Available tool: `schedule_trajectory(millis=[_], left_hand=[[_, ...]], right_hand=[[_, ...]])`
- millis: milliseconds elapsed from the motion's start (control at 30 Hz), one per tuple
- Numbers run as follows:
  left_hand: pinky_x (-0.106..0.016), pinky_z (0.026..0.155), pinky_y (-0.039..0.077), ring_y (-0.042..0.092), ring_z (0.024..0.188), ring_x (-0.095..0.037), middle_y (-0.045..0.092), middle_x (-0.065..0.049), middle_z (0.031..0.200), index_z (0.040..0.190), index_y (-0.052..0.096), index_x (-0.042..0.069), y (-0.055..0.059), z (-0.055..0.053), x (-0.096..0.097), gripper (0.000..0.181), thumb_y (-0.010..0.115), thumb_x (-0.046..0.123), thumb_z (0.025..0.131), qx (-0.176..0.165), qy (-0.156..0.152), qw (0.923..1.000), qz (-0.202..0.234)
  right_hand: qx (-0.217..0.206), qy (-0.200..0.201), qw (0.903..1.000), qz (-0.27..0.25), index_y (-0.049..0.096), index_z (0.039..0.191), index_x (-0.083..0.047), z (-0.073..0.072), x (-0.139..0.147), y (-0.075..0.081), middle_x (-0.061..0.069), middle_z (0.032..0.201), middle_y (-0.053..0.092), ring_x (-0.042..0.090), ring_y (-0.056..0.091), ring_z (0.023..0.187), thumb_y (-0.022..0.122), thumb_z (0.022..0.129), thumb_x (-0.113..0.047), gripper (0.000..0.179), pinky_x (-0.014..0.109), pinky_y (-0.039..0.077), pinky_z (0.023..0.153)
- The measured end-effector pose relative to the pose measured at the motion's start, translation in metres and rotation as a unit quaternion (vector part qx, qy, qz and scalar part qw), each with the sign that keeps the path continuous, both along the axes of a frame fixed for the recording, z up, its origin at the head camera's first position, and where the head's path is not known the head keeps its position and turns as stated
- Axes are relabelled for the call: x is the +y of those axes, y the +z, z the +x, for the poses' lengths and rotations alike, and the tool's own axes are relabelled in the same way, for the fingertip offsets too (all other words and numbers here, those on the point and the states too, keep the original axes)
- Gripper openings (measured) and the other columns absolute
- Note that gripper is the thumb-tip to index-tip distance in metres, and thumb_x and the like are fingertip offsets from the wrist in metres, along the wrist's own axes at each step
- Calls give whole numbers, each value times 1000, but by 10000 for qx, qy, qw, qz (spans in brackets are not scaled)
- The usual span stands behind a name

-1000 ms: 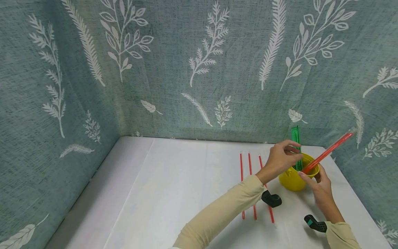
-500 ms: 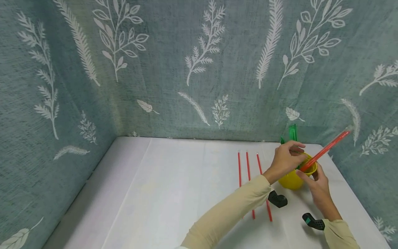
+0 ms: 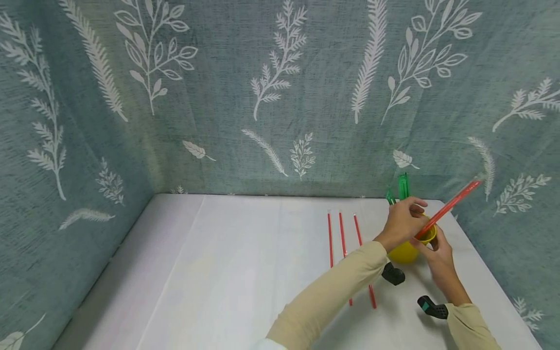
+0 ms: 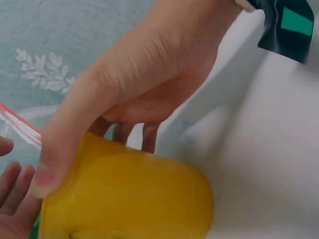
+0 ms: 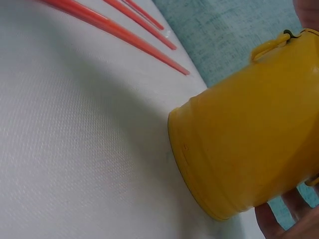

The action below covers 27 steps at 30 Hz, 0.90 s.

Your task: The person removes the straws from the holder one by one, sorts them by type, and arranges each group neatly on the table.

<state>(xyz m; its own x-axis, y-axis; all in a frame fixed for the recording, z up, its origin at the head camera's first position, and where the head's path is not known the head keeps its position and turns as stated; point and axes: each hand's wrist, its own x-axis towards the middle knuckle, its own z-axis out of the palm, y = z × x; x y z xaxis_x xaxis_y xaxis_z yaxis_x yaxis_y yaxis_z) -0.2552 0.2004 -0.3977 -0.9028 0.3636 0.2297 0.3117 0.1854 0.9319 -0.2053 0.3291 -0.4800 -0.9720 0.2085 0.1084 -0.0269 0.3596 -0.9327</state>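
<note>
A yellow bucket (image 3: 401, 253) stands at the table's right side, its handle loop (image 5: 271, 47) showing in the right wrist view. My right hand (image 3: 439, 260) grips its near-right rim; the left wrist view shows the thumb on the outside and fingers around the far side. Over the opposite rim lies my left hand (image 3: 401, 222), thumb and fingers apart, with nothing visibly pinched. A clear-wrapped bundle of red straw-like sticks (image 3: 452, 205) leans out to the right, beside those fingertips. Behind the left hand rise green wrapped sticks (image 3: 403, 185), spread in two directions; their lower ends are hidden.
Several red straw-like sticks (image 3: 330, 238) lie lengthwise on the white table (image 3: 227, 272) left of the bucket, partly under the left sleeve (image 3: 332, 291). A leaf-patterned cloth wall (image 3: 227, 121) borders the table behind and at both sides. Each wrist carries a black camera (image 3: 430, 307).
My left hand has shifted right across the bucket's rim, from the green sticks toward the red bundle. The green sticks have spread apart. My right hand keeps its grip. The head view has turned slightly right.
</note>
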Motion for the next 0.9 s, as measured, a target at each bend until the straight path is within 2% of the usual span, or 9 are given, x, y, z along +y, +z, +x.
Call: schedule_trajectory(millis=[233, 467, 700, 900], left_hand=[[-6, 66, 47, 59, 81, 2, 65, 4, 99, 112, 64, 13, 0, -1, 11, 25, 67, 8, 87, 112, -276, 9988, -389], [-5, 69, 45, 58, 84, 2, 67, 1, 104, 117, 64, 14, -1, -1, 18, 28, 65, 11, 89, 353, -316, 9947, -910], [-5, 61, 44, 55, 71, 2, 67, 4, 89, 111, 67, 12, -3, -2, 22, 26, 65, 7, 86, 530, -244, 9926, -1060], [-8, 52, 41, 51, 62, 1, 61, 9, 77, 107, 67, 17, -4, 1, 28, 20, 66, 12, 87, 557, -222, 9853, -1601]], right_hand=[[139, 1, 9999, -81, 17, 152, -20, 1, 1, 0, 13, 149, 26, 30, 24, 135, 61, 93, -25, 74, 58, 14, 114], [123, -9, 9998, -125, 17, 152, -15, 1, 0, 2, 17, 152, 22, 37, 20, 138, 61, 93, -19, 74, 58, 16, 112], [133, 55, 9999, 29, 16, 152, -15, 2, 1, 0, 16, 154, 18, 37, 18, 138, 59, 94, -19, 73, 59, 19, 111], [23, -63, 9999, 79, 18, 151, -10, 3, 0, 4, 16, 153, 22, 34, 24, 135, 56, 94, -16, 69, 54, 25, 111]])
